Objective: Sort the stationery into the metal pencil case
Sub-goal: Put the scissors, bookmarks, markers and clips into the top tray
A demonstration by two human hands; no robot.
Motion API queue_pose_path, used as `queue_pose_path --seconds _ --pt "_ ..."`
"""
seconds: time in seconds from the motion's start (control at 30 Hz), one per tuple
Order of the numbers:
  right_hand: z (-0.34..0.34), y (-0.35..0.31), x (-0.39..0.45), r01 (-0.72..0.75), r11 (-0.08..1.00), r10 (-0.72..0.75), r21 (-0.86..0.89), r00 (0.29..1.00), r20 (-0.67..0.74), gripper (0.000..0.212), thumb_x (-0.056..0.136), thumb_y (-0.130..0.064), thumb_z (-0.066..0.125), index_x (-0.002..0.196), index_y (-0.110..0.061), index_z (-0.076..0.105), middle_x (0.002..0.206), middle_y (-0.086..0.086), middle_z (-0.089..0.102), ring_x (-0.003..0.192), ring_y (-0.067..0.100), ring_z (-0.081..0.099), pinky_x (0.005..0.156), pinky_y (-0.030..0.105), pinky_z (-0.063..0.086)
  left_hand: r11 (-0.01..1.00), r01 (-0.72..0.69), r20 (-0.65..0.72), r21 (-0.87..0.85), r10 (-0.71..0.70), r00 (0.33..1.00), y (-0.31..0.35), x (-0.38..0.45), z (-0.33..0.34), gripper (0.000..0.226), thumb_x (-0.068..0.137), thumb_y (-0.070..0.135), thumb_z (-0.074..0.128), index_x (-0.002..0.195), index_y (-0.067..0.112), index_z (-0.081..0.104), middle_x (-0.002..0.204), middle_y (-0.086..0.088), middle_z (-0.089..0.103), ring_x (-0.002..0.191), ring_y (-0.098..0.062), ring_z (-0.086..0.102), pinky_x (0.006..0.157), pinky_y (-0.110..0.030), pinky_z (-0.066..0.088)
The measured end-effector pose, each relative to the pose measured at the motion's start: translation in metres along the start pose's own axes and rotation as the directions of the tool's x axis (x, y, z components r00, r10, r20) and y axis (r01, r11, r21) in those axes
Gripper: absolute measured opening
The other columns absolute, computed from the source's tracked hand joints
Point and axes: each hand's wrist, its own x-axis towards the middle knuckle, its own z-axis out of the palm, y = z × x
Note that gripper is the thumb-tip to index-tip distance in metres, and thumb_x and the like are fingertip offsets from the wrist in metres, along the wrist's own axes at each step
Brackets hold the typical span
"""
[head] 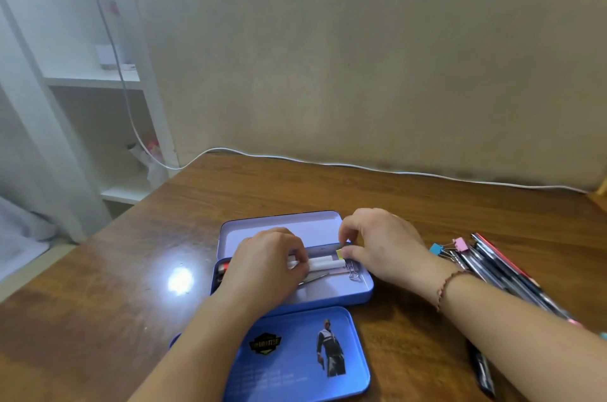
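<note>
Open metal pencil case (331,295) holds white stick (323,262), yellow clip (340,253) — both hands inside.

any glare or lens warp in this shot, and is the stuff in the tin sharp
Head view: a bright glare spot on the wooden table left of the pencil case; wide-angle bending curves the shelf frame; small items under the hands are soft, hard to identify.

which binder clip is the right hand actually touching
The yellow binder clip, pinched by the right hand inside the open pencil case. The blue clip and pink clip lie untouched on the table.
</note>
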Motion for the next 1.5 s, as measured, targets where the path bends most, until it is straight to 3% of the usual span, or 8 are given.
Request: queue_pose_path --seconds 0.27,0.43,0.6,0.7,0.93,1.1,1.27,1.5 --pt "-0.007 0.0 0.003 -0.08 0.997 0.081 -0.011 0.995 0.058 0.017 0.078 -0.046 0.07 0.08 -0.031 0.063 0.087 -0.014 0.065 0.089 0.012 0.057 0.074 0.031 0.045 1.0 0.026 0.026 -0.013 -0.026 0.999 0.0 -0.001 -0.001 0.005 0.082 0.029 0.069 0.078 0.03 0.071 0.091 0.013 0.066 0.091 -0.01 0.06 0.084 -0.037 0.053" --pt "-0.054 0.032 -0.007 -0.037 0.969 0.076 0.244 0.986 -0.151 0.007 0.086 -0.026 0.067 0.082 -0.032 0.069 0.078 -0.017 0.065 0.069 -0.004 0.056 0.066 0.016 0.043 1.0 0.014 0.016 -0.008 -0.014 1.0 0.002 -0.002 -0.001 0.005 0.086 0.036 0.066 0.085 0.032 0.069 0.096 0.014 0.065 0.094 -0.011 0.059 0.085 -0.035 0.052" --pt "-0.058 0.097 -0.028 -0.173 0.962 0.198 -0.209 0.974 0.108 0.035 0.092 -0.021 0.059 0.113 -0.047 0.061 0.112 -0.016 0.059 0.097 0.004 0.054 0.078 0.026 0.048 0.998 -0.054 -0.024 -0.043 0.053 0.998 0.007 -0.004 0.0 0.011 0.086 0.034 0.069 0.095 0.028 0.07 0.103 0.013 0.064 0.097 -0.012 0.059 0.085 -0.032 0.05" --pt "-0.05 0.115 -0.037 -0.174 0.96 0.219 -0.217 0.954 0.207 0.033 0.091 -0.036 0.058 0.119 -0.054 0.054 0.118 -0.019 0.054 0.101 0.004 0.051 0.081 0.029 0.049 0.989 -0.138 0.026 -0.05 0.139 0.99 0.008 -0.005 0.002 0.014 0.083 0.035 0.071 0.095 0.029 0.07 0.101 0.015 0.062 0.095 -0.012 0.059 0.085 -0.035 0.051" --pt "-0.043 0.112 -0.047 -0.149 0.979 0.172 -0.135 0.97 0.174 0.016 0.087 -0.038 0.064 0.095 -0.05 0.057 0.1 -0.019 0.047 0.096 0.004 0.053 0.088 0.032 0.05 0.986 -0.157 0.135 -0.058 0.164 0.977 0.009 -0.009 0.002 0.025 0.089 0.04 0.065 0.114 0.034 0.066 0.129 0.017 0.053 0.118 -0.01 0.051 0.101 -0.034 0.044" --pt "-0.058 0.108 -0.045 -0.183 0.983 0.185 -0.03 0.98 0.067 0.017 0.084 -0.028 0.07 0.079 -0.04 0.059 0.09 -0.012 0.057 0.079 0.002 0.054 0.065 0.021 0.042 0.986 -0.158 0.146 -0.052 0.164 0.976 0.008 -0.009 0.001 0.027 0.091 0.04 0.063 0.117 0.035 0.065 0.133 0.017 0.051 0.119 -0.008 0.049 0.102 -0.03 0.043" --pt "-0.065 0.051 -0.052 0.077 0.939 -0.029 0.336 0.989 -0.146 0.031 0.079 -0.012 0.076 0.102 -0.033 0.07 0.086 -0.014 0.068 0.08 -0.001 0.064 0.069 0.013 0.052 0.985 -0.164 0.146 -0.049 0.17 0.975 0.008 -0.008 0.001 0.026 0.091 0.038 0.063 0.116 0.034 0.065 0.129 0.018 0.053 0.115 -0.008 0.051 0.1 -0.031 0.045" --pt "-0.005 0.012 -0.063 0.339 0.917 -0.323 0.208 0.94 -0.107 0.023 0.077 -0.008 0.073 0.094 -0.023 0.076 0.096 -0.01 0.073 0.087 0.001 0.065 0.08 0.023 0.055 0.984 -0.175 0.145 -0.047 0.18 0.973 0.008 -0.009 0.0 0.027 0.091 0.037 0.063 0.118 0.033 0.065 0.131 0.016 0.053 0.116 -0.008 0.05 0.099 -0.029 0.045"
